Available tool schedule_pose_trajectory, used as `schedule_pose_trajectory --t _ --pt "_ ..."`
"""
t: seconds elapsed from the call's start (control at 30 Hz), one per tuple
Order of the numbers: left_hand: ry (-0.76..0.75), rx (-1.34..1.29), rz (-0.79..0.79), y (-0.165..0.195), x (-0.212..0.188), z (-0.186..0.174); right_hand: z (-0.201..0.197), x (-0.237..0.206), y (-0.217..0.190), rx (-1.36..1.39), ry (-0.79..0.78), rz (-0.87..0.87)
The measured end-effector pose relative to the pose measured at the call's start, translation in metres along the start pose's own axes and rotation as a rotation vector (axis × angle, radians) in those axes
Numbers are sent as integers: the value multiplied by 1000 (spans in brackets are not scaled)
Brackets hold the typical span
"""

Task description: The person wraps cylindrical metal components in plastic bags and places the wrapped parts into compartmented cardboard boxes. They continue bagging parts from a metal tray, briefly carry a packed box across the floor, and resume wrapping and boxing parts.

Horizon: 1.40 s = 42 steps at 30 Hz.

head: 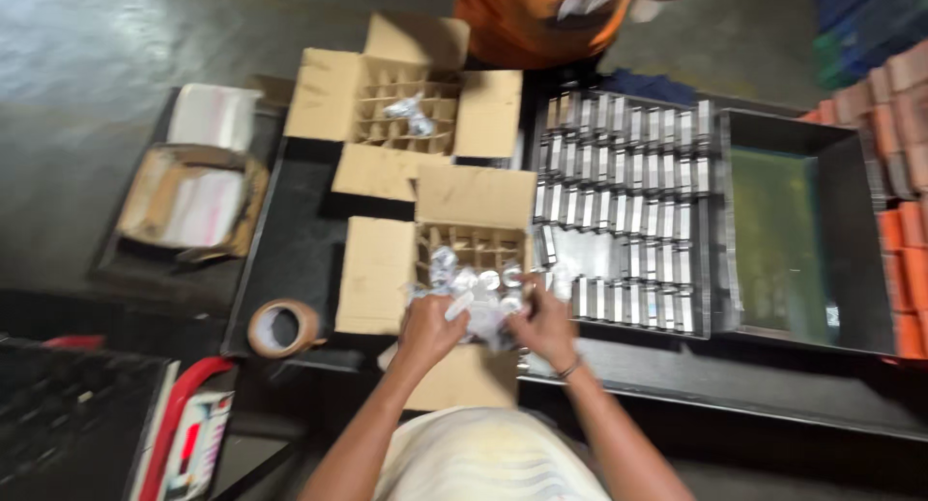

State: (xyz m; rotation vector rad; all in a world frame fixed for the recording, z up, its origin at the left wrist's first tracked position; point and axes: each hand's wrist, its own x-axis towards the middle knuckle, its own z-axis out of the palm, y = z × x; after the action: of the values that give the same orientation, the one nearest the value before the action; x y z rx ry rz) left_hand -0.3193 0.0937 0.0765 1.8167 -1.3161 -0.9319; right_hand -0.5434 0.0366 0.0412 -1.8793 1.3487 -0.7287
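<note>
Near box (440, 269): open carton with a card divider grid, flaps spread, on the dark tabletop (300, 259). Cells at its near edge hold small clear-wrapped parts (474, 283).

Left hand (430, 329): at the box's near edge, fingers curled around a crumpled clear wrapper (480, 317).

Right hand (543, 325): just beside the left, fingers also closed on the wrapper bundle. Motion blur hides whether a part sits inside it.

Step in hand, as judged: wrapped pieces being handled at the box's front cells, both hands on one bundle.

Next move calls for: a firm pinch on the slippery film and a straight drop into a single cell, clear of the thin dividers.

Far box (406, 109): same kind, nearly empty, one wrapped piece inside.

Tray (710, 211): right of the boxes, rows of small metal parts.

Tape roll (282, 327): left of the near box.
</note>
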Motion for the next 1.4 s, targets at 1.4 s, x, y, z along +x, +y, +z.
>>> schedule_pose_trajectory --t 1.4 --pt "-216 -263 -37 27 -32 -1 -45 -37 -106 -123 -136 91"
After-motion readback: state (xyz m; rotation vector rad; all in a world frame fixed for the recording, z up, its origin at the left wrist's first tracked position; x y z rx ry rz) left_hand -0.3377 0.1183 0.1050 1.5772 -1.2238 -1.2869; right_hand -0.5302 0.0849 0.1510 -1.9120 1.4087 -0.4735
